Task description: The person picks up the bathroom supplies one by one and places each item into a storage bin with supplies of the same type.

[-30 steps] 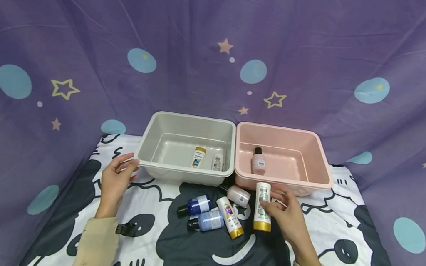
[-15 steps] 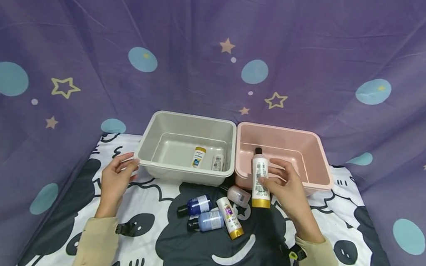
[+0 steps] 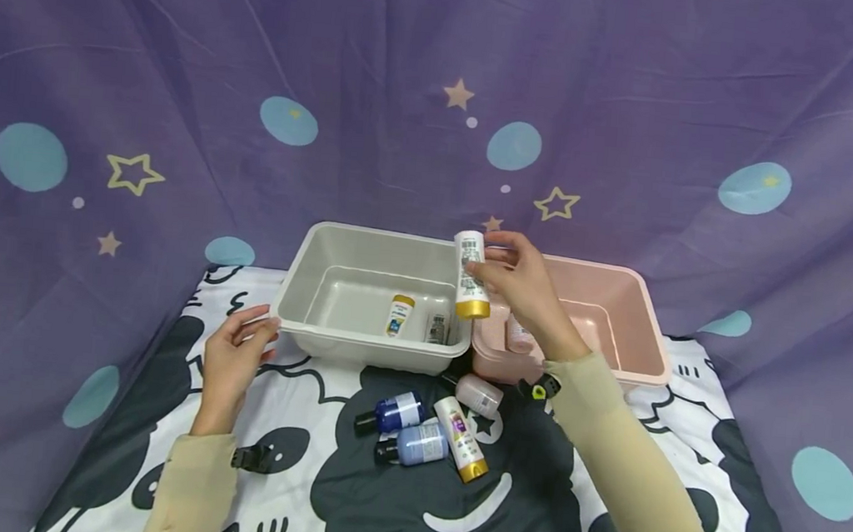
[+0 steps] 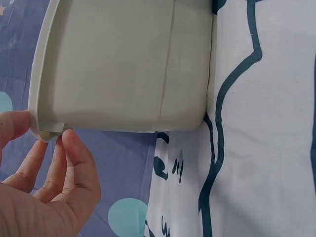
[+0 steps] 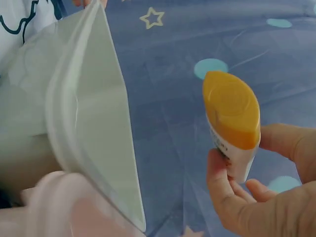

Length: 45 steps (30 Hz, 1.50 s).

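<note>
My right hand (image 3: 526, 282) grips a white bottle with a gold cap (image 3: 473, 274) and holds it raised, over the meeting rims of the two bins. The right wrist view shows its cap (image 5: 231, 108) towards the camera, thumb and fingers on either side of the body. With thumb and fingertips my left hand (image 3: 232, 363) pinches the front left corner of the grey bin (image 3: 360, 340). In that bin lie a small white bottle with a yellow cap (image 3: 399, 316) and a clear bottle (image 3: 436, 329). A pink bottle (image 3: 519, 337) in the pink bin (image 3: 614, 373) is partly hidden by my right arm.
In front of the bins, several bottles lie on the patterned cloth (image 3: 288, 405): a dark blue one (image 3: 397, 412), a light blue one (image 3: 422, 443), a white one with a gold cap (image 3: 461, 440) and a pinkish one (image 3: 478, 395). A purple curtain (image 3: 377, 128) hangs behind.
My right hand has carried the white bottle up and to the left, from in front of the pink bin to above the rims between the bins. My left hand stays at the grey bin's corner.
</note>
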Each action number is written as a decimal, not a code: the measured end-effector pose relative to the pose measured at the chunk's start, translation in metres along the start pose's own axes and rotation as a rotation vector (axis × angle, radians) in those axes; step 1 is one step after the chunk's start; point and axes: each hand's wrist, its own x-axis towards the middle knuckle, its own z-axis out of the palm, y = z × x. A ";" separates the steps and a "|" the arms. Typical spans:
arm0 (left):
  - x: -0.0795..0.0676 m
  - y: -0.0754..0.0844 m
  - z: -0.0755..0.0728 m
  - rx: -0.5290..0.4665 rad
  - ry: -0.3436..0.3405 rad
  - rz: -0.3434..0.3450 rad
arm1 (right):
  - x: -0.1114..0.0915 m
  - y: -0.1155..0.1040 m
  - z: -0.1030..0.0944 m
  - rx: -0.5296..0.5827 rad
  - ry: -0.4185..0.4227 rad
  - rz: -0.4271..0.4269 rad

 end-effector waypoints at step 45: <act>-0.005 0.004 0.009 -0.034 -0.040 0.003 | 0.031 0.013 0.020 0.120 -0.091 0.065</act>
